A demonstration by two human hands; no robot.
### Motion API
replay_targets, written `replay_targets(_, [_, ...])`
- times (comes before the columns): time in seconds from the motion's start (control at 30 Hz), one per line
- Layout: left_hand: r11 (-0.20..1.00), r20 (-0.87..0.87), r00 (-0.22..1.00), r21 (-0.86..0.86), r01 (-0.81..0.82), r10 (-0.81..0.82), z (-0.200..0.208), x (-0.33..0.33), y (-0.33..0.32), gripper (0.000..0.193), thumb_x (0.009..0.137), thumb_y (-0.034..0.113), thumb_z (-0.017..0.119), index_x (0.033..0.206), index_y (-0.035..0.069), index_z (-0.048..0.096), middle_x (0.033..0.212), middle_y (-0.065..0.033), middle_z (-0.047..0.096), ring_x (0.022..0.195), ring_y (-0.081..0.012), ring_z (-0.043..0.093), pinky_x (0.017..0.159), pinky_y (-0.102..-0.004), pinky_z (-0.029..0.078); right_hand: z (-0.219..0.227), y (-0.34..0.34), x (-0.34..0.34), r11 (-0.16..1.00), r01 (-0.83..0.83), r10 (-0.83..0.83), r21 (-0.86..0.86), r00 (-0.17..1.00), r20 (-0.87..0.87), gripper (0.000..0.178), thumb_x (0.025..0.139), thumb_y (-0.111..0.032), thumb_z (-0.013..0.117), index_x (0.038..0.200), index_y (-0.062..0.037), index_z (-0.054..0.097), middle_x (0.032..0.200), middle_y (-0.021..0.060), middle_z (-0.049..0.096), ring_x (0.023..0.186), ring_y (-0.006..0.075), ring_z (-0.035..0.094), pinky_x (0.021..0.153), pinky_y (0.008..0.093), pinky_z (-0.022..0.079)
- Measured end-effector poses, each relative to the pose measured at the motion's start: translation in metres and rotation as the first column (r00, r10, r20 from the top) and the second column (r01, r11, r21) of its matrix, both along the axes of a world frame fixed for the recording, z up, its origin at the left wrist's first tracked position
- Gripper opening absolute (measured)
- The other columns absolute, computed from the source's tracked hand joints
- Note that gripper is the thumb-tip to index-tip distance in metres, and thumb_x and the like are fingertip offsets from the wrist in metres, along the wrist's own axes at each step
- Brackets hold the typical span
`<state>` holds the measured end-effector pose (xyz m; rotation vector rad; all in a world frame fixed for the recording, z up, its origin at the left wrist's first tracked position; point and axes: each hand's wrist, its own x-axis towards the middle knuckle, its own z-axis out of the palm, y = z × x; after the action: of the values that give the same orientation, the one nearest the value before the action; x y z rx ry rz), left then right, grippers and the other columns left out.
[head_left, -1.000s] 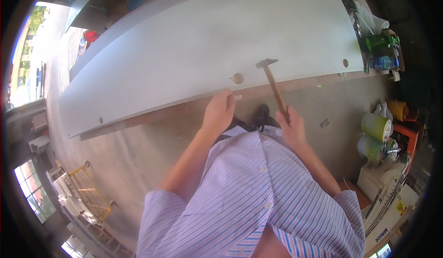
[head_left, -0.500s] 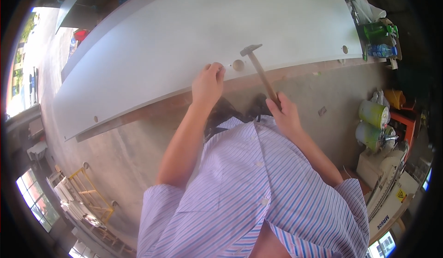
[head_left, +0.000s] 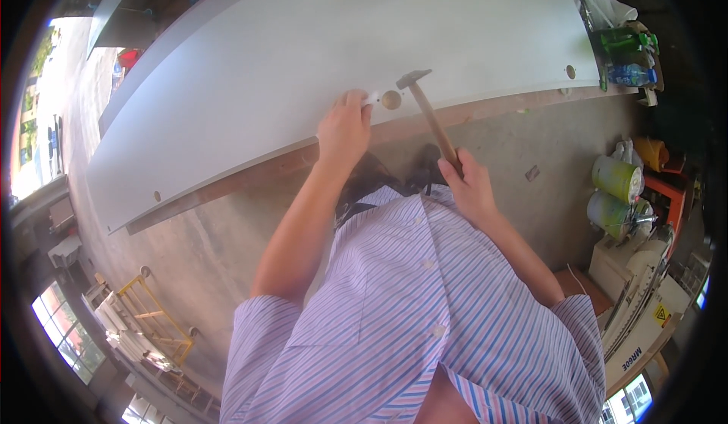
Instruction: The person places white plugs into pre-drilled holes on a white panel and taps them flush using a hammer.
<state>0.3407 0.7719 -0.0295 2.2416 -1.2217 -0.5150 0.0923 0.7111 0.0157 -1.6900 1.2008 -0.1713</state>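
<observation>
The person in the striped shirt [head_left: 387,272] has a long pale panel [head_left: 303,52] at twelve o'clock. I see the left hand [head_left: 343,130] pinching a small white piece [head_left: 371,98] just beside a round hole [head_left: 390,100] in that panel, on its nine o'clock side. The right hand [head_left: 472,185] grips a hammer [head_left: 434,120] by its wooden handle, head pointing toward eleven; whether it touches the panel, I can't tell. Green tins [head_left: 616,179] sit off at the person's two o'clock, a yellow trolley frame [head_left: 154,315] at nine
</observation>
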Motion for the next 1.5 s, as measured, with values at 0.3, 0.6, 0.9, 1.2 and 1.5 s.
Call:
replay_targets(0.3, [0.996,0.132,0.989,-0.058,0.069,-0.061,0.008,0.003,0.001,0.014,0.092,0.013,0.063,0.104,0.007,0.065,0.101,-0.0105,0.068,0.098,-0.033,0.064,0.082,-0.0446,0.051,0.001,0.0,0.004,0.999,-0.045,0.045,-0.012,0.999,-0.013,0.029,0.098,-0.028,0.064,0.094,-0.0006,0.054,0.07,0.0205,0.06,0.063,0.0388,0.061,0.058,0.0416,0.045])
replay_targets(0.6, [0.996,0.178,0.983,-0.063,0.06,-0.048,0.01,0.0,0.006,0.009,0.09,0.012,0.064,0.096,0.007,0.069,0.094,-0.008,0.067,0.092,-0.0315,0.064,0.078,-0.0442,0.052,0.005,-0.001,0.01,0.994,-0.105,0.104,-0.041,0.994,-0.019,0.029,0.098,-0.028,0.063,0.092,-0.002,0.053,0.069,0.0204,0.061,0.064,0.0406,0.061,0.058,0.0439,0.045])
replay_targets(0.9, [0.988,0.223,0.973,-0.13,0.089,-0.058,0.004,0.002,0.008,0.01,0.087,0.01,0.064,0.095,0.009,0.071,0.09,-0.006,0.065,0.088,-0.0293,0.064,0.073,-0.0432,0.052,-0.008,0.002,0.014,0.97,-0.205,0.193,-0.133,0.977,-0.094,0.027,0.1,-0.028,0.06,0.092,-0.0045,0.049,0.066,0.0232,0.06,0.064,0.0459,0.061,0.056,0.0519,0.045])
replay_targets(1.2, [0.984,0.18,0.984,-0.169,0.047,-0.017,0.001,-0.001,0.008,0.01,0.085,0.01,0.064,0.092,0.007,0.071,0.089,-0.0082,0.065,0.088,-0.0301,0.064,0.074,-0.044,0.052,-0.026,0.009,0.011,0.912,-0.316,0.264,-0.261,0.94,-0.216,0.027,0.102,-0.029,0.056,0.092,-0.0054,0.046,0.066,0.0214,0.062,0.061,0.046,0.061,0.054,0.0543,0.047])
replay_targets(1.5, [0.987,0.084,0.989,-0.116,-0.113,0.123,0.016,0.0,0.021,0.01,0.086,0.01,0.064,0.092,0.005,0.071,0.093,-0.0108,0.069,0.088,-0.0322,0.066,0.075,-0.0439,0.052,-0.023,0.008,0.015,0.868,-0.412,0.321,-0.278,0.891,-0.321,0.024,0.102,-0.029,0.055,0.096,-0.0067,0.047,0.067,0.0201,0.063,0.06,0.044,0.063,0.055,0.0535,0.048])
